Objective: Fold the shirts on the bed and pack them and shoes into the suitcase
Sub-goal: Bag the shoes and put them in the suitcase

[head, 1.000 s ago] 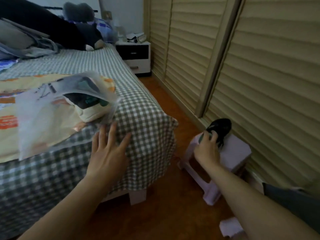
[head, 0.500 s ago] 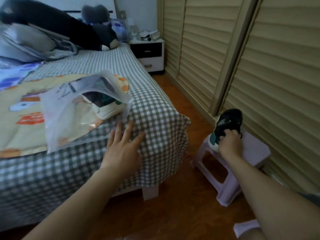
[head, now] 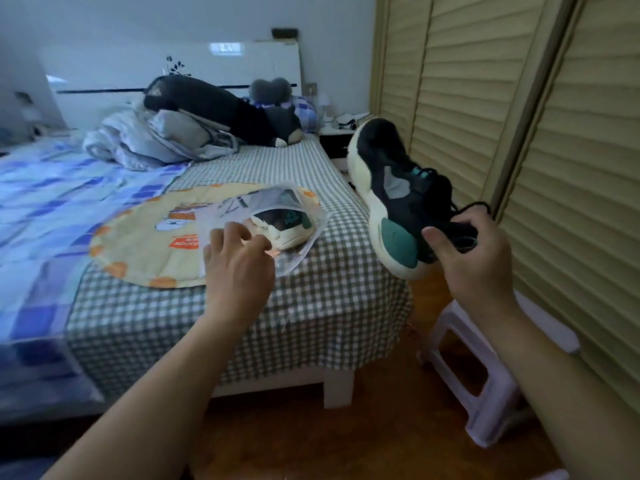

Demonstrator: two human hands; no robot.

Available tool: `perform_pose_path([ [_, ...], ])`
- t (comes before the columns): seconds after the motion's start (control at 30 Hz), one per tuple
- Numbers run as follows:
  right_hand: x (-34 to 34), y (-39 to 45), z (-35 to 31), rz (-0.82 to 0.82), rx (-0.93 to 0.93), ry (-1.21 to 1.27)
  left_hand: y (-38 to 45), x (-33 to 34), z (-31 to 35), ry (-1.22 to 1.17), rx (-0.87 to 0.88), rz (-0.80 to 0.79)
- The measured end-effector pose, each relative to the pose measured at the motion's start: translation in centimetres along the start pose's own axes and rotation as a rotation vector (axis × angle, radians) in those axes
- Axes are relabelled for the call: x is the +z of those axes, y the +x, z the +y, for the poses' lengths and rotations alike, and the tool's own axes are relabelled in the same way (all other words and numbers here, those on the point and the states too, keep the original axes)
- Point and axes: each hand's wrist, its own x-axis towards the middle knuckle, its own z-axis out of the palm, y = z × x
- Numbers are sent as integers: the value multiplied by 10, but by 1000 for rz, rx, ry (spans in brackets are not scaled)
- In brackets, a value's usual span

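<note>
A single wide-angle view from the person's head looks forward and down over both forearms. It faces the foot corner of the bed [head: 311, 299], close by, with the headboard [head: 173, 71] far off and the louvered doors [head: 519, 133] running along the right.

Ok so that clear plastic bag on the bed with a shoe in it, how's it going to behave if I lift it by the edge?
The plastic bag looks thin and crinkled, so it will probably sag and fold rather than hold its shape. The shoe inside would likely slide toward the low end, and might slip out through the mouth. The left hand at its edge may find the film slippery.
</note>
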Motion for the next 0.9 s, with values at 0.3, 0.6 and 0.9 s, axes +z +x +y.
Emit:
perform_pose_path([
  [0.3,15,-15,-46,-178,220,595,-3,-26,-71,-82,-186,-281],
  [0.6,35,-4,-56,-461,363,768,-2,-36,-84,-120,-126,-131],
  [0.9,85,22,-75,-433,281,444,3,-15,-84,-254,-146,67],
])
